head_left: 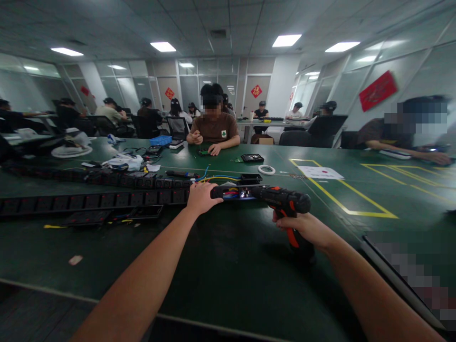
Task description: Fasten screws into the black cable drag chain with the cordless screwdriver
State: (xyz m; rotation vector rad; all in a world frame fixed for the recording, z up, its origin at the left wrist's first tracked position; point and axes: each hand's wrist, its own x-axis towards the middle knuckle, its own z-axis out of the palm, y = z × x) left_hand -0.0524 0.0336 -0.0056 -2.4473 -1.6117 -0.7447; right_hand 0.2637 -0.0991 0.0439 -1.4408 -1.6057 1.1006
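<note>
Head view: a long black socket strip (103,199) lies across a green surface (221,280), reaching from the far left to the middle. The left hand (202,198) clasps it beside an open section where coloured wires (231,192) show. The right hand (302,228) is wrapped around the handle of a black and orange drill (281,198), its nose pointing left at that section; whether the tip touches anything cannot be told. Judging by its length, the strip is probably stiff but awkward, apt to swing if held at one end; its solid casing looks the safest hold, the exposed wires the most fragile part. The drill is likely heavy, best held by its handle.
</note>
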